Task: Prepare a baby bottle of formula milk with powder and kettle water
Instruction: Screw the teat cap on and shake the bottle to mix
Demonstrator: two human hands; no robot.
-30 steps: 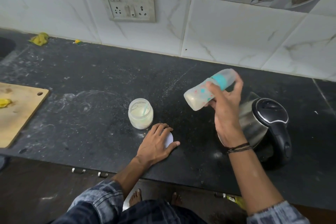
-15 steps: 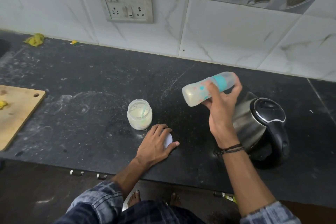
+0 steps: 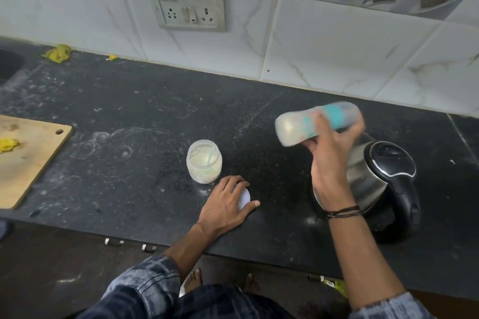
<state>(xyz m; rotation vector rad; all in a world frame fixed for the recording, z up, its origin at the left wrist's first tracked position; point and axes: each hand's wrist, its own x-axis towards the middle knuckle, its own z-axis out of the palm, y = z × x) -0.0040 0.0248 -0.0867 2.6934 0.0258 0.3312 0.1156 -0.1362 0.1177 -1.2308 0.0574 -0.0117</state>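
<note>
feet [image 3: 193, 280]: bare, on the floor below the table edge, between the two sleeves
left hand [image 3: 225, 204]: palm down, fingers spread and laid flat over a white lid [image 3: 245, 198]; grips nothing, just rests on it
white lid: flat on the table [image 3: 129, 122] near the front edge, mostly hidden under the left hand, only its right rim shows
powder jar [image 3: 204, 162]: open, upright, just beyond the left hand's fingertips; pale powder inside, a teal scoop [image 3: 210, 154] leans in it
right hand [image 3: 331, 160]: raised above the table, fingers and thumb wrapped round the baby bottle [image 3: 295, 128]; dark thread bands on the wrist
hands: well apart, left low on the table, right up in the air
baby bottle: in the right hand, off the table, tipped close to horizontal; base points left, teal collar and clear cap point right; milky liquid inside; outline blurred
kettle [image 3: 388, 166]: steel body, black lid and handle, stands on the table at right, partly behind the right hand
cutting board [image 3: 31, 163]: wooden, at the left edge, yellow scrap on it
table: dark stone, dusted with white smears
far back: yellow scraps by the wall, switch panel [image 3: 188, 0] on white tiles
</note>
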